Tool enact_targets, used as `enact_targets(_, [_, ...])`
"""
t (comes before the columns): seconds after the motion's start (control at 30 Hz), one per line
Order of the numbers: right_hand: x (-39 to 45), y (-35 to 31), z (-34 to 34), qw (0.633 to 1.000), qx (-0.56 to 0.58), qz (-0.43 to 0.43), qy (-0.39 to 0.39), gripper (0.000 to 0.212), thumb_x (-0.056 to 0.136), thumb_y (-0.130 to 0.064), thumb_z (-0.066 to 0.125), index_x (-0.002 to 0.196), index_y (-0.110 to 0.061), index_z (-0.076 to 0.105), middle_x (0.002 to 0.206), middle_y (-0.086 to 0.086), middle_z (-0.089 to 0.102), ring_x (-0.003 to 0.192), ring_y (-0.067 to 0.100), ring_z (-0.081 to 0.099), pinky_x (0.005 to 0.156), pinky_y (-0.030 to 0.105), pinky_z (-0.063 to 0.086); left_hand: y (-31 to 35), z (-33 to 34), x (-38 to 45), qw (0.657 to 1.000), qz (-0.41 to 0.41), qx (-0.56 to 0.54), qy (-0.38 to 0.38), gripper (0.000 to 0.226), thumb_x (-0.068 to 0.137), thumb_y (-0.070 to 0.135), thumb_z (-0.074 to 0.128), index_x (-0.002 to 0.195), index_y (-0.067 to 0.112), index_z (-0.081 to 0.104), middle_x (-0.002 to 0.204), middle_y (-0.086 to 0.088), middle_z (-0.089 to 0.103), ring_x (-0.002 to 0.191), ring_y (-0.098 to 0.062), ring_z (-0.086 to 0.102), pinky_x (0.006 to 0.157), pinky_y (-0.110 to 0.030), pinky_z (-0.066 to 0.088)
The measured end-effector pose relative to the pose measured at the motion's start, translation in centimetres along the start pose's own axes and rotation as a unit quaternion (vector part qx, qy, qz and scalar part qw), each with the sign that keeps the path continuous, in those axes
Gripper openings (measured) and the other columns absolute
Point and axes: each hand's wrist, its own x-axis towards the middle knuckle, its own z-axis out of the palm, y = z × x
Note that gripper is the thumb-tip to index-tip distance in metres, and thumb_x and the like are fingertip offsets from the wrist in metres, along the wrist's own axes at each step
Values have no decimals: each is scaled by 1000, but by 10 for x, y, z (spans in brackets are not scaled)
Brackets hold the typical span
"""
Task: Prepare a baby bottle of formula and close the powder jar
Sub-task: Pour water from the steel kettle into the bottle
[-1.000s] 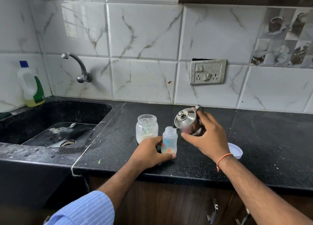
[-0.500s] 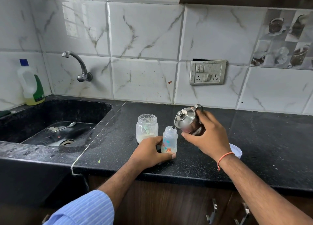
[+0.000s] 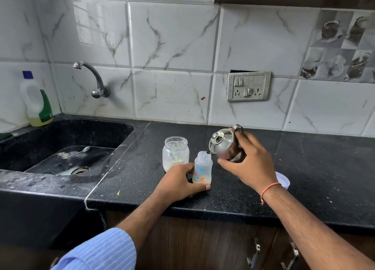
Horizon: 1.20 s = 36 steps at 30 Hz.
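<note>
A small clear baby bottle (image 3: 203, 168) with coloured prints stands open on the black counter (image 3: 304, 178). My left hand (image 3: 178, 183) wraps around its base. My right hand (image 3: 245, 160) grips a small steel kettle (image 3: 222, 142), tilted left with its spout at the bottle's mouth. Just behind and left of the bottle stands an open glass powder jar (image 3: 175, 153) holding white powder and a scoop. The jar's white lid (image 3: 283, 179) lies on the counter, partly hidden behind my right wrist.
A black sink (image 3: 67, 146) with a spoon (image 3: 78, 151) in it lies to the left, below a wall tap (image 3: 93, 77). A detergent bottle (image 3: 37, 101) stands in the far left corner. A switch socket plate (image 3: 249, 86) sits on the tiled wall.
The kettle stays tilted over the bottle's mouth, both hands holding almost still. The view has shifted only slightly.
</note>
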Motion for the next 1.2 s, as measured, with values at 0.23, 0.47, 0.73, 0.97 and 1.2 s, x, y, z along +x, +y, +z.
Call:
enact_targets(0.23, [0, 0, 0, 1000, -2, -1, -4, 96, 67, -54, 94, 150, -20, 58, 137, -6, 62, 118, 24, 66, 101, 45, 58, 1, -1, -1, 1000, -6, 13, -3, 38, 80, 50, 97, 96, 39, 64, 85, 22, 67, 70, 24, 59, 62, -4, 42])
enact_targets(0.47, [0, -1, -2, 1000, -18, -3, -5, 98, 68, -53, 94, 152, -18, 57, 140, -3, 61, 120, 27, 65, 102, 44, 57, 1, -1, -1, 1000, -5, 9, -2, 38, 80, 47, 97, 91, 39, 62, 83, 22, 66, 69, 23, 59, 62, -4, 42])
enact_targets(0.73, [-1, -3, -3, 1000, -31, -2, -6, 99, 70, -54, 93, 153, -17, 55, 140, -3, 61, 119, 28, 64, 101, 44, 57, 2, -1, -1, 1000, -1, 7, 0, 39, 81, 45, 98, 88, 40, 60, 81, 22, 65, 68, 23, 58, 61, -5, 42])
enact_targets(0.97, [0, -3, -4, 999, -39, -5, -8, 97, 69, -54, 93, 152, -19, 56, 142, -3, 60, 119, 29, 64, 101, 43, 57, 2, -1, -2, 1000, 2, -2, -1, 36, 81, 45, 98, 94, 39, 65, 86, 20, 71, 69, 20, 62, 62, -5, 43])
enact_targets(1.2, [0, -2, -4, 999, -46, -10, -9, 95, 70, -56, 92, 151, -18, 57, 142, -2, 60, 117, 30, 64, 99, 45, 58, 4, -2, -3, 1000, -1, -4, 0, 37, 80, 46, 97, 101, 38, 67, 91, 20, 73, 71, 17, 65, 62, -5, 45])
